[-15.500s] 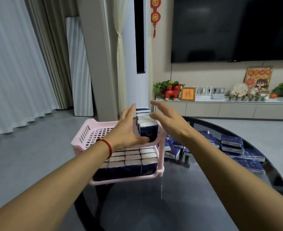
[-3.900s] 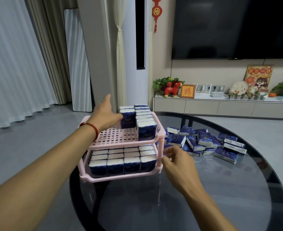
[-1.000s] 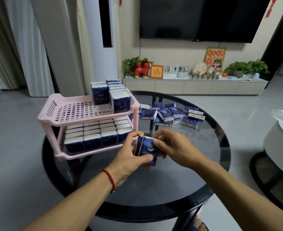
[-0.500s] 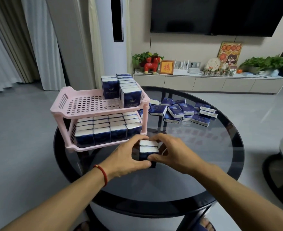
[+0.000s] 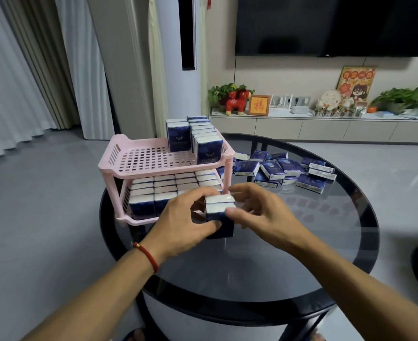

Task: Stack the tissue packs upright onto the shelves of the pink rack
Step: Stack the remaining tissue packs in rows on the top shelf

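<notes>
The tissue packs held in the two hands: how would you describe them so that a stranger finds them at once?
Start at the round dark glass table and the two-tier pink plastic rack on it. Just in front of the rack, the left hand and right hand grip two upright blue-and-white tissue packs pressed together. Only these are held; the others fill the rack or lie loose behind.

Held tissue packs (image 5: pixel 219 209): two, dark blue with white tops, upright and pressed together just in front of the rack, gripped between left hand (image 5: pixel 182 223) and right hand (image 5: pixel 258 212).
Pink rack (image 5: pixel 139 173): two perforated shelves, standing on the bench (image 5: pixel 264 271). Lower shelf packs (image 5: pixel 171 190): upright, in close rows across the shelf. Upper shelf packs (image 5: pixel 198 139): upright, one row along the right side plus a short column beside it.
Loose packs (image 5: pixel 284 169): lying flat in a heap on the bench, right of the rack.
</notes>
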Available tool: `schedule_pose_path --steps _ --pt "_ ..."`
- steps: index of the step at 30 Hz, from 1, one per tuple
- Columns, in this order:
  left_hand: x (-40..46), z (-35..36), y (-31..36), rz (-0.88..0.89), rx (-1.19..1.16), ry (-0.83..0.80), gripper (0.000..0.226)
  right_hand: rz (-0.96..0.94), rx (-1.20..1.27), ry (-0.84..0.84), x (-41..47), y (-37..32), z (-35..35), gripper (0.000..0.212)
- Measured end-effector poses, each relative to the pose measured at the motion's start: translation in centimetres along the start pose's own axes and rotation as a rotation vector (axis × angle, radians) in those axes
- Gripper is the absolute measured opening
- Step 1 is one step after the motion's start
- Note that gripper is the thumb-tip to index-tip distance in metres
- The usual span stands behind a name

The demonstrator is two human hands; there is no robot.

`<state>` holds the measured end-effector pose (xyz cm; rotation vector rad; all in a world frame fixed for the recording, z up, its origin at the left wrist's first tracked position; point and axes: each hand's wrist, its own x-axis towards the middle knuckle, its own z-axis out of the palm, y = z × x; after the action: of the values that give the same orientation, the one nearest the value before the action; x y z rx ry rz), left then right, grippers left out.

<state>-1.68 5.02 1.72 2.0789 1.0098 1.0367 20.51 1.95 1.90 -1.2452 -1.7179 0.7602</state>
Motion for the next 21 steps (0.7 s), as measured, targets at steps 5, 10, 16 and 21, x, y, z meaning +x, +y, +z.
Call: schedule_pose_path --steps 5,10,16,21 --pt "0.3 -3.7 1.9 0.015 -0.094 0.120 0.049 0.018 0.150 0.104 0.6 -0.8 -0.2 0.034" --pt "3.4 -9.5 3.9 0.020 -0.071 0.253 0.046 0.041 0.095 0.111 1.2 -0.5 -0.2 0.025" --pt "9.3 -12.0 1.9 -0.168 0.123 0.239 0.046 0.034 0.020 0.150 1.9 0.1 -0.2 0.015" --pt "11.9 -10.4 -0.6 -0.213 0.160 0.166 0.051 0.044 -0.058 0.176 2.2 1.0 -0.2 0.016"
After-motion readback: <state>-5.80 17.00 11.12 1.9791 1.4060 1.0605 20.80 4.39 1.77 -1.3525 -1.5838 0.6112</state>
